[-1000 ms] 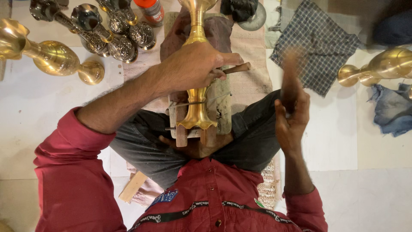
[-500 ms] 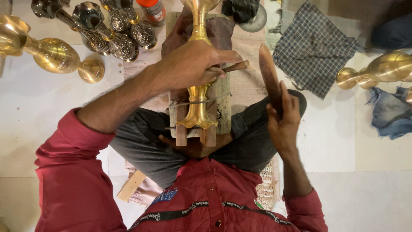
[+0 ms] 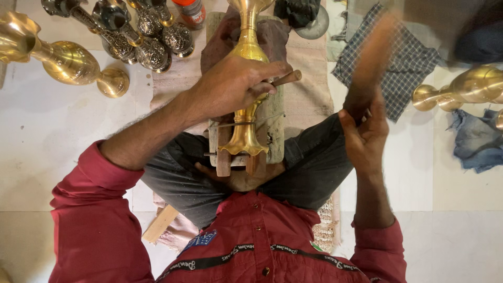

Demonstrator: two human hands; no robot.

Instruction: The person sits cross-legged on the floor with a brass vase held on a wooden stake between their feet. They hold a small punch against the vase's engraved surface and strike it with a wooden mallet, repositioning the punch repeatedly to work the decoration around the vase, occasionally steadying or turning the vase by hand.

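With the brass vase [image 3: 246, 78] lying lengthwise on the wooden block [image 3: 272, 126] across the lap, the left hand [image 3: 230, 86] wraps its neck and pinches a small wooden-handled chisel [image 3: 285, 78], handle end poking out at 3 o'clock. Right hand [image 3: 364, 131] is closed around a wooden mallet [image 3: 372, 63], raised toward 1 o'clock and motion-blurred. Vase foot sits at 6 o'clock, mouth runs off frame at 12.

My read on doing this well:
- Chisel tip is hidden under the fingers, so I can't tell where it bears. Seat it before each blow.
- Keep the left grip tight so the vase can't roll on the block.
- Short, square blows on the handle end; a glancing hit lands on the knuckles just beside it.
- Checked cloth [image 3: 398, 57] at 2 o'clock and the other brass vases [image 3: 63, 60] at 10 o'clock are well apart from the swing.
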